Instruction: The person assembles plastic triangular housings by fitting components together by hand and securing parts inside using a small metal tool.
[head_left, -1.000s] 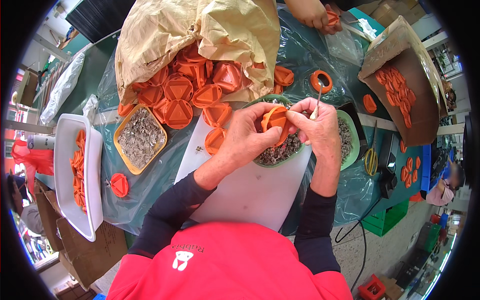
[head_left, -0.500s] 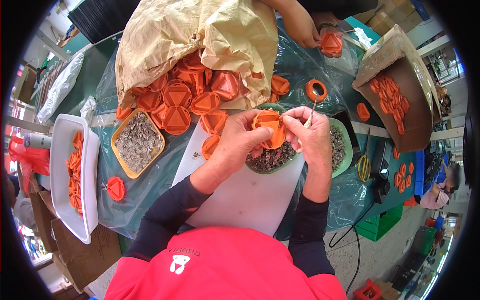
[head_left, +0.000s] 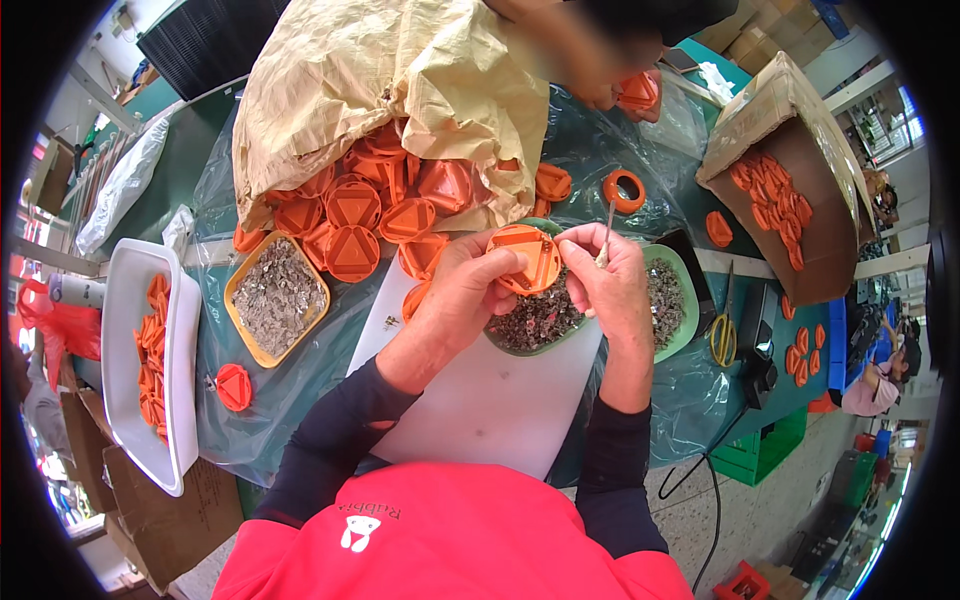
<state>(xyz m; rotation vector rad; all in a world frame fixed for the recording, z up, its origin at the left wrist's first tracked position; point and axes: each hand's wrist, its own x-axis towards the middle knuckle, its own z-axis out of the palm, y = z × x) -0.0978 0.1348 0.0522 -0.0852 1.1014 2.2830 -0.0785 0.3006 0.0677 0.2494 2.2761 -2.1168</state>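
My left hand [head_left: 462, 290] is closed on the rim of a round orange plastic part [head_left: 530, 262] with a triangular raised face. Close to the part's right edge, my right hand [head_left: 612, 282] pinches a slim tool [head_left: 609, 225] with a thin metal shaft pointing up and a pale handle; its exact kind is unclear. Whether the right fingertips touch the part I cannot tell. Beneath both hands lies a green tray [head_left: 520, 345] of small dark metallic bits, partly hidden, on a white board [head_left: 470, 420]. More orange parts [head_left: 352, 254] spill from a tan woven sack [head_left: 400, 70].
A yellow tray [head_left: 240, 330] of small silvery pieces stands left, beside a white bin [head_left: 185, 400] with orange parts. Right are another green tray [head_left: 686, 320], scissors [head_left: 723, 335] and a cardboard box [head_left: 725, 170]. A co-worker's hand [head_left: 605, 95] holds an orange part at the back.
The orange part in my left hand has turned and shows more of its face. Both hands have shifted slightly left. The co-worker's hand at the back has moved left with its orange part.
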